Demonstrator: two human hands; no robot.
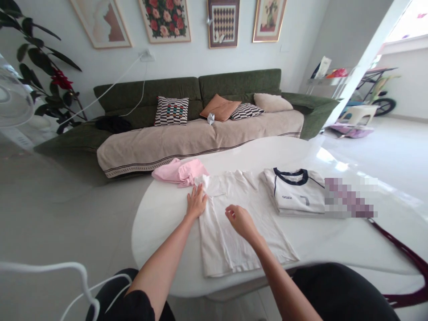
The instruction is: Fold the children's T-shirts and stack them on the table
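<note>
A white T-shirt [247,243] lies spread on the white oval table [157,232] in front of me, with a few creases in it. My left hand [196,203] rests at its left edge near the top, fingers stretched out. Over the middle of the shirt is my right hand [239,219], its fingers curled together and no cloth visible in them. Whether it touches the fabric I cannot tell. A crumpled pink garment [177,171] lies just beyond my left hand. To the right sits a folded white jersey [297,196] with a dark collar.
A blurred-out patch [351,196] covers something beside the jersey. A dark red strap [397,243] runs off the table's right side. Beyond the table stands a green sofa [147,98] with cushions. A white cable [76,272] loops at the lower left.
</note>
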